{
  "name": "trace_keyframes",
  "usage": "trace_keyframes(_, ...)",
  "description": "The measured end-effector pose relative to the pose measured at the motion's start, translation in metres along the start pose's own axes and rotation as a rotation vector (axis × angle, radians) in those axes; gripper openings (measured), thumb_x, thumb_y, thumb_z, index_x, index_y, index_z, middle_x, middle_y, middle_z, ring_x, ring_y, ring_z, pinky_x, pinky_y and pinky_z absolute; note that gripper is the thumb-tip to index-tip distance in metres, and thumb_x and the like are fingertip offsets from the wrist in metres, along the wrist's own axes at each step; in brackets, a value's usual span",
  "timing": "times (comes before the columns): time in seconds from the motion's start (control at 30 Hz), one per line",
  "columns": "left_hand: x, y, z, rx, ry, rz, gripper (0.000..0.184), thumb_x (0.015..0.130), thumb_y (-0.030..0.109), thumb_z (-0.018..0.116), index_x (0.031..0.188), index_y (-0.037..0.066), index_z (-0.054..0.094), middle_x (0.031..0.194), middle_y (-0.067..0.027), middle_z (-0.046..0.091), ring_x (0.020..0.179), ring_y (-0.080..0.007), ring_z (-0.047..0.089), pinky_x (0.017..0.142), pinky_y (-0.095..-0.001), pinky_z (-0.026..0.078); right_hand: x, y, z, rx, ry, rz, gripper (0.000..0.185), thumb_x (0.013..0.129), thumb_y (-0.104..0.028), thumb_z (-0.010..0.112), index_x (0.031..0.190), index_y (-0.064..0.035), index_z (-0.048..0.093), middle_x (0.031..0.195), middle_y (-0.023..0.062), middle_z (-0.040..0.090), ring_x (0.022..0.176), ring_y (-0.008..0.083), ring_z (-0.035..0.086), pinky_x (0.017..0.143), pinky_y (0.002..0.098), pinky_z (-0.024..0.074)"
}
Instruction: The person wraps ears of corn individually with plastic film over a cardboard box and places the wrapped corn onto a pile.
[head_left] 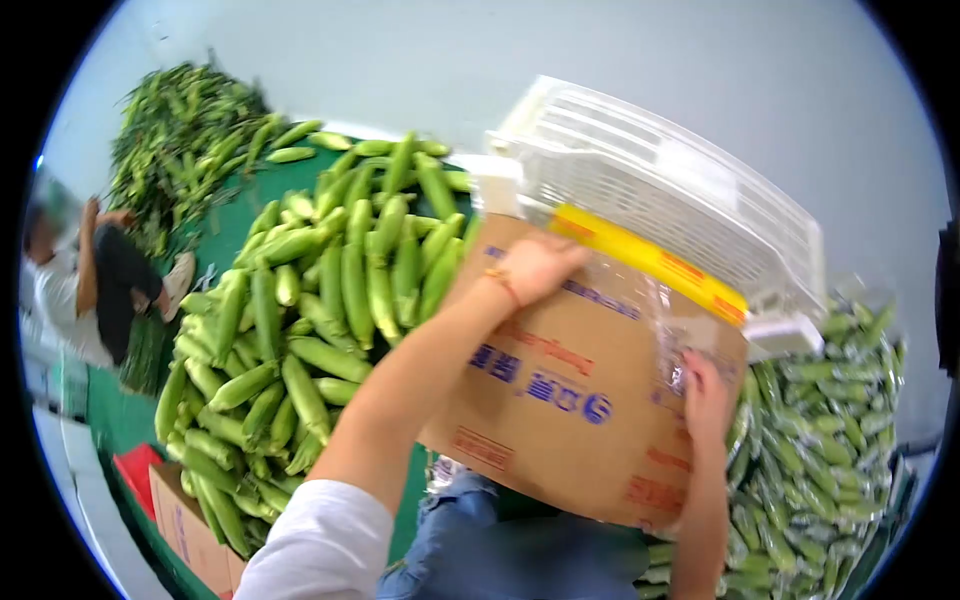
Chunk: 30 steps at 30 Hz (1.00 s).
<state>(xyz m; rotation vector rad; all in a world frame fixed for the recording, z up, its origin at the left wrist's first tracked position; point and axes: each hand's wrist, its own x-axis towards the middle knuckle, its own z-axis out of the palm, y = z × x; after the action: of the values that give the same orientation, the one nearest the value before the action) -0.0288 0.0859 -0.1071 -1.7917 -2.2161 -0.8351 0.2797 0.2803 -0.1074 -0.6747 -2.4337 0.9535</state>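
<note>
A large brown cardboard piece (530, 420) with blue and red print lies tilted across my lap, its far edge by a white plastic crate (660, 150). My left hand (540, 267) is closed at the upper part of the cardboard, beside a yellow strip (650, 262) along the far edge. At the right side, my right hand (705, 392) is closed on the cardboard near a band of clear tape; some fingers are hard to make out. Whether the cardboard is a flat sheet or a folded carton, I cannot tell.
Corn ears in green husks (320, 290) are heaped at the left. Plastic-wrapped corn (810, 450) fills the right side. A pile of stripped husks (180, 140) lies at the back left, near a seated person (85, 270). An open carton (190, 530) stands at lower left.
</note>
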Motion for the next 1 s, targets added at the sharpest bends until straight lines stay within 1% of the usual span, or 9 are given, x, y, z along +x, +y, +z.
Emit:
trace_keyframes(0.27, -0.150, 0.056, -0.107, 0.105, 0.178, 0.306, 0.016, 0.078, 0.008, 0.061, 0.092, 0.003, 0.055, 0.083, -0.0125, 0.059, 0.071, -0.0296, 0.061, 0.055, -0.0383, 0.050, -0.115, -0.010, -0.077, 0.019, -0.031, 0.200, 0.010, 0.096, -0.010, 0.050, 0.094, -0.0012, 0.052, 0.084, 0.0059, 0.055, 0.079, 0.0147, 0.053, 0.076, 0.0283, 0.0448)
trace_keyframes(0.47, -0.311, 0.100, -0.116, -0.083, -0.011, 0.089, 0.016, 0.081, 0.012, 0.060, 0.096, 0.007, 0.061, 0.097, -0.0108, 0.063, 0.096, -0.0264, 0.062, 0.087, -0.0402, 0.051, -0.195, -0.021, -0.054, -0.023, -0.295, 0.077, 0.012, 0.096, -0.014, 0.053, 0.093, -0.0033, 0.057, 0.084, 0.0096, 0.060, 0.074, 0.0207, 0.059, 0.069, 0.0309, 0.0477)
trace_keyframes(0.5, -0.328, 0.074, -0.120, -0.158, -0.390, -0.177, 0.020, 0.080, 0.010, 0.062, 0.100, 0.006, 0.061, 0.092, -0.0135, 0.061, 0.085, -0.0322, 0.059, 0.079, -0.0433, 0.049, -0.200, -0.017, -0.051, -0.009, -0.277, 0.097, 0.016, 0.099, -0.018, 0.054, 0.095, -0.0041, 0.060, 0.087, 0.0101, 0.061, 0.074, 0.0233, 0.060, 0.068, 0.0327, 0.0488)
trace_keyframes(0.53, -0.359, 0.049, -0.086, -0.005, 0.184, -0.501, 0.032, 0.080, 0.010, 0.064, 0.109, 0.000, 0.056, 0.096, -0.0195, 0.057, 0.085, -0.0376, 0.055, 0.076, -0.0454, 0.045, -0.196, -0.027, -0.048, 0.014, -0.278, 0.147, 0.012, 0.096, -0.014, 0.054, 0.093, -0.0033, 0.058, 0.084, 0.0097, 0.060, 0.074, 0.0209, 0.059, 0.069, 0.0310, 0.0479)
trace_keyframes(0.6, -0.342, -0.045, -0.078, 0.491, 0.298, -0.808, 0.054, 0.085, 0.019, 0.066, 0.127, -0.004, 0.041, 0.119, -0.0257, 0.050, 0.110, -0.0425, 0.046, 0.093, -0.0488, 0.039, -0.181, -0.054, -0.042, 0.046, -0.281, 0.247, 0.004, 0.091, -0.005, 0.054, 0.089, -0.0015, 0.053, 0.080, 0.0087, 0.057, 0.074, 0.0163, 0.057, 0.070, 0.0278, 0.0459)
trace_keyframes(0.73, -0.324, -0.165, -0.056, 0.572, -0.077, -1.609, 0.064, 0.086, 0.047, 0.061, 0.129, 0.001, 0.047, 0.128, -0.0222, 0.054, 0.121, -0.0399, 0.048, 0.100, -0.0475, 0.040, -0.175, -0.037, -0.042, -0.080, -0.379, 0.184, 0.003, 0.091, -0.003, 0.054, 0.089, -0.0006, 0.054, 0.076, 0.0084, 0.058, 0.069, 0.0164, 0.057, 0.067, 0.0296, 0.0468)
trace_keyframes(0.8, -0.318, -0.178, -0.067, 0.457, -0.168, -1.648, 0.057, 0.084, 0.046, 0.064, 0.117, 0.001, 0.057, 0.113, -0.0201, 0.064, 0.107, -0.0380, 0.058, 0.093, -0.0449, 0.047, -0.168, -0.059, -0.049, -0.106, -0.402, 0.247, 0.003, 0.088, -0.004, 0.056, 0.087, -0.0017, 0.057, 0.078, 0.0125, 0.060, 0.072, 0.0253, 0.059, 0.069, 0.0340, 0.0473)
trace_keyframes(0.9, -0.409, -0.221, -0.068, -0.577, 0.557, -1.595, 0.043, 0.087, 0.029, 0.067, 0.113, -0.005, 0.060, 0.105, -0.0151, 0.066, 0.094, -0.0262, 0.063, 0.081, -0.0387, 0.050, -0.173, -0.062, -0.038, -0.070, -0.330, 0.309, 0.003, 0.089, -0.004, 0.056, 0.088, -0.0017, 0.058, 0.078, 0.0126, 0.060, 0.072, 0.0247, 0.059, 0.069, 0.0342, 0.0476)
trace_keyframes(1.0, -0.322, -0.048, -0.136, -0.878, 0.673, -1.319, 0.033, 0.095, 0.015, 0.056, 0.124, 0.000, 0.055, 0.113, -0.0086, 0.061, 0.094, -0.0179, 0.061, 0.075, -0.0307, 0.050, -0.178, -0.074, -0.033, -0.161, -0.145, 0.123, 0.004, 0.090, -0.004, 0.055, 0.088, -0.0018, 0.058, 0.076, 0.0124, 0.060, 0.070, 0.0259, 0.059, 0.069, 0.0350, 0.0481)
